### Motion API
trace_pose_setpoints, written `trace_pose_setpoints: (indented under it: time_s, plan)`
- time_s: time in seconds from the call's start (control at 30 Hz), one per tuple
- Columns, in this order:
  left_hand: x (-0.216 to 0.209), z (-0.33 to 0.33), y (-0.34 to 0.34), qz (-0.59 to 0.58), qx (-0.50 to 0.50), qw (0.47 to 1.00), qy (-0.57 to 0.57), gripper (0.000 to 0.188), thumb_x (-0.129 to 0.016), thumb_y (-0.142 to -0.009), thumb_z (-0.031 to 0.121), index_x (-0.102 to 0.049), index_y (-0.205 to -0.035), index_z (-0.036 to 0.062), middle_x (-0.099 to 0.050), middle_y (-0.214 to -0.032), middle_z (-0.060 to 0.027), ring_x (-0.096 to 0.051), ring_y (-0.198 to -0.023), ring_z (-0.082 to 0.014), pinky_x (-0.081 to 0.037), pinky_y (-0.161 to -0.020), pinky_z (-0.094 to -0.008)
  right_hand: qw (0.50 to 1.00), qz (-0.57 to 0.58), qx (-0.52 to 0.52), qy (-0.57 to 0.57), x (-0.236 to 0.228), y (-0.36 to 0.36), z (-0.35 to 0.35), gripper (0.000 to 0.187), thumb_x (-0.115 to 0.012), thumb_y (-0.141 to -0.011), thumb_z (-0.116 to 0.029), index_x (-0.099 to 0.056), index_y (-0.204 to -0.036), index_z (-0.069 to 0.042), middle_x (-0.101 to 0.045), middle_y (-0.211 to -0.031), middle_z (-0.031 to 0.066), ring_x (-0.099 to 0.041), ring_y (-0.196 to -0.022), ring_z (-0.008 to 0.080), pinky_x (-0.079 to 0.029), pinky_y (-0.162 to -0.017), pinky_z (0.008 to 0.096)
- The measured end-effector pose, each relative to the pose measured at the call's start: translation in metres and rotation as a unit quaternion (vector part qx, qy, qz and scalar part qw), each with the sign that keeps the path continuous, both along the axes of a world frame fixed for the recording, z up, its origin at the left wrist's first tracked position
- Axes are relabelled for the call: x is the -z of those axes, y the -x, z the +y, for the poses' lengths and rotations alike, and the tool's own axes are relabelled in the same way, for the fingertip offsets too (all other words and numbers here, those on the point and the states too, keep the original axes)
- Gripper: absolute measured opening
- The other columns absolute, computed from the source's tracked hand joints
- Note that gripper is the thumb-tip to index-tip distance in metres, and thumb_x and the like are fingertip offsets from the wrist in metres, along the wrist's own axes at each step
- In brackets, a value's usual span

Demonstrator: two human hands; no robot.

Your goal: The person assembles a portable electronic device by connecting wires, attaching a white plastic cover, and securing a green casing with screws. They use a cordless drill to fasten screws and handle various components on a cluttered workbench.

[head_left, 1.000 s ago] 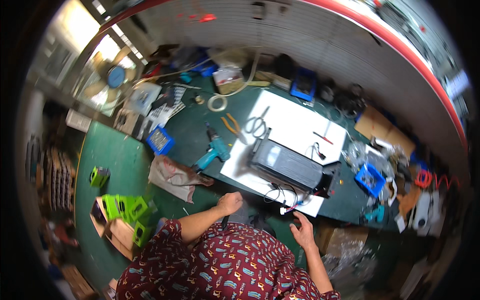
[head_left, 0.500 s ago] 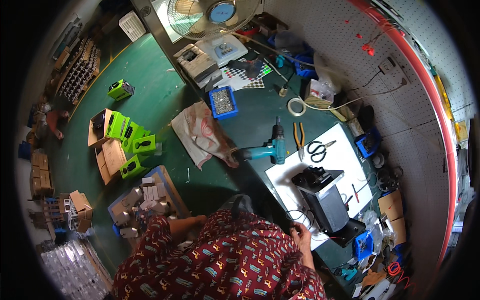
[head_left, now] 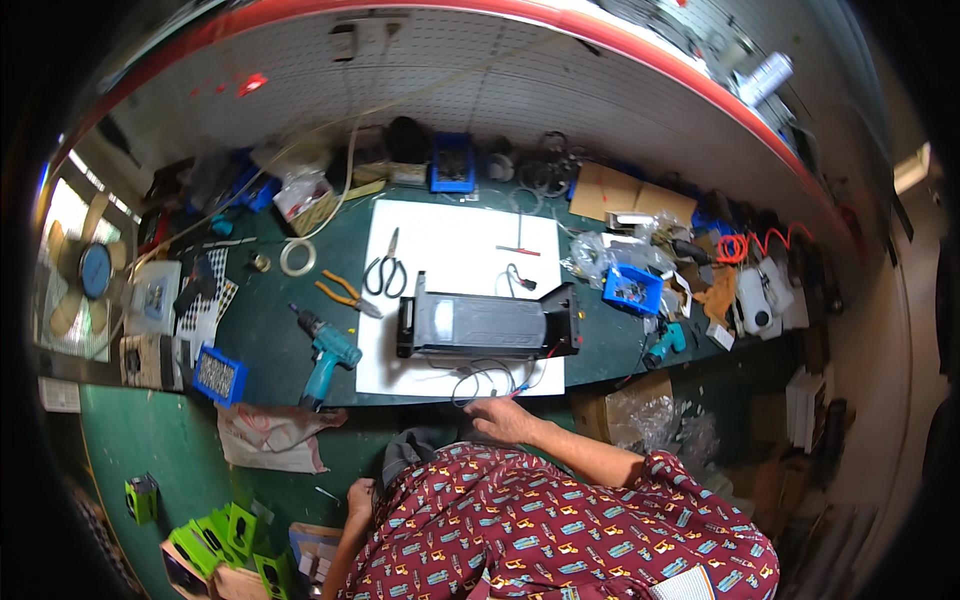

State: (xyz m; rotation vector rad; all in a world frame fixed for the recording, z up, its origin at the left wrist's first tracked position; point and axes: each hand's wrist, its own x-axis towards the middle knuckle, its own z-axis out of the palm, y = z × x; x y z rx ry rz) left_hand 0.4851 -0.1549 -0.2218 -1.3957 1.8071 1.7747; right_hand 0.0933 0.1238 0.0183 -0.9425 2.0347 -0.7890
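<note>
A black box-shaped device (head_left: 485, 323) lies on its side on a white sheet (head_left: 400, 378). Thin dark cable (head_left: 482, 384) loops out from it toward the table's front edge, with red and blue bits near its end. My right hand (head_left: 503, 420) is at that edge, fingers curled together at the cable loop. Low by my left thigh hangs my left hand (head_left: 361, 497), away from the table; its fingers are mostly hidden. Black-handled scissors (head_left: 386, 272), orange-handled pliers (head_left: 347, 294) and a teal cordless drill (head_left: 326, 357) lie left of the device.
A blue bin of small metal parts (head_left: 220, 376) stands at the table's left, near a tape roll (head_left: 298, 257) and a fan (head_left: 93, 270). Right of the device are another blue bin (head_left: 633, 290) and a teal tool (head_left: 664, 344). Green boxes (head_left: 215, 535) stand on the floor.
My view has swung right, from the floor at the left to facing the table. My right hand stays by the cable. My left hand, hidden before, now shows.
</note>
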Motion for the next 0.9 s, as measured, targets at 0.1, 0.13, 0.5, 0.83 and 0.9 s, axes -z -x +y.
trace_pose_setpoints:
  time_s: [0.1, 0.13, 0.5, 0.83, 0.9]
  plan:
    - [-0.122, 0.003, 0.110, 0.067, 0.233, 0.959, 0.146, 0.025, -0.070, -0.095, 0.016, -0.074, -0.110, -0.0022, -0.078, -0.094, -0.0139, -0.073, -0.086, -0.0206, -0.058, -0.079, -0.0356, 0.996, 0.004, 0.094, 0.002, 0.019, -0.021, 0.063, 0.036, -0.067, -0.094, -0.016, -0.069, -0.126, 0.001, -0.076, -0.111, 0.0225, -0.075, -0.102, 0.0374, -0.060, -0.091, 0.0439]
    - [-0.152, 0.003, 0.139, 0.094, 0.254, 0.956, 0.117, 0.026, -0.069, -0.095, 0.017, -0.074, -0.112, -0.0026, -0.078, -0.097, -0.0142, -0.073, -0.090, -0.0209, -0.057, -0.083, -0.0356, 0.992, -0.006, 0.125, 0.004, 0.018, -0.026, 0.075, 0.036, -0.067, -0.094, -0.016, -0.069, -0.125, 0.001, -0.076, -0.110, 0.0224, -0.075, -0.101, 0.0371, -0.060, -0.090, 0.0435]
    - [-0.272, 0.112, 0.398, 0.138, 0.573, 0.770, 0.244, 0.043, -0.074, -0.092, 0.034, -0.070, -0.118, -0.0001, -0.076, -0.102, -0.0253, -0.073, -0.102, -0.0428, -0.058, -0.088, -0.0492, 0.936, 0.090, 0.332, 0.080, 0.037, -0.031, 0.102, 0.025, -0.063, -0.091, -0.003, -0.072, -0.114, -0.002, -0.074, -0.110, 0.0183, -0.071, -0.104, 0.0383, -0.057, -0.092, 0.0445]
    - [-0.307, 0.115, 0.416, 0.139, 0.561, 0.816, -0.009, 0.041, -0.065, -0.101, 0.035, -0.068, -0.088, -0.0039, -0.066, -0.071, -0.0113, -0.062, -0.060, -0.0188, -0.052, -0.056, -0.0379, 0.930, 0.136, 0.291, 0.177, -0.041, -0.016, 0.041, 0.052, -0.069, -0.089, -0.006, -0.059, -0.140, -0.002, -0.066, -0.134, 0.0165, -0.062, -0.122, 0.0353, -0.042, -0.115, 0.0478]
    - [-0.332, 0.103, 0.444, 0.092, 0.553, 0.818, -0.128, 0.043, -0.063, -0.104, 0.035, -0.067, -0.086, -0.0030, -0.064, -0.069, -0.0064, -0.060, -0.058, -0.0125, -0.048, -0.051, -0.0325, 0.896, 0.097, 0.386, 0.194, -0.051, -0.012, 0.023, 0.058, -0.074, -0.093, -0.011, -0.055, -0.147, -0.003, -0.068, -0.133, 0.0162, -0.065, -0.122, 0.0277, -0.047, -0.112, 0.0415]
